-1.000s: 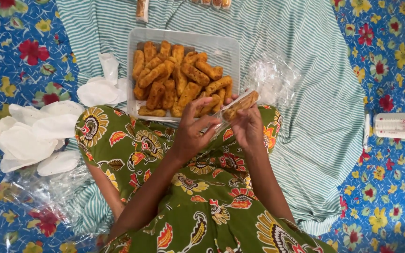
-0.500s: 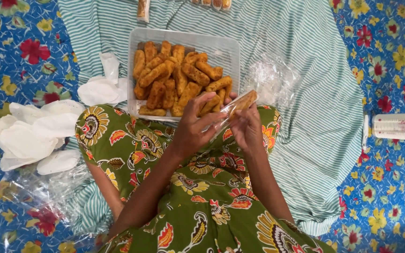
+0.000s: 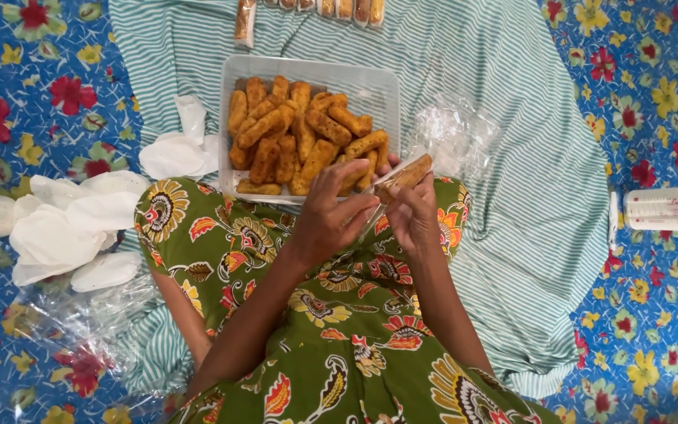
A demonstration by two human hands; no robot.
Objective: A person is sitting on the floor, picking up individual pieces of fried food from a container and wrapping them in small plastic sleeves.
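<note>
A golden fried stick in a clear plastic sleeve [image 3: 403,177] sits at the frame's centre, pinched between both hands: the left hand [image 3: 333,213] grips its near end, the right hand [image 3: 413,216] holds it from below. Just above lies a clear tray [image 3: 386,88] of more fried sticks [image 3: 300,137] on a green striped cloth [image 3: 512,157], with white gloves [image 3: 72,224] at left.

The clear rectangular plastic tray [image 3: 386,86] looks smooth and faintly glossy; the golden-brown fried sticks [image 3: 300,137] in it look rough and crusty. The green-and-white striped cloth [image 3: 527,157] is matt, and the thin clear plastic wrapper [image 3: 402,177] shines.
</note>
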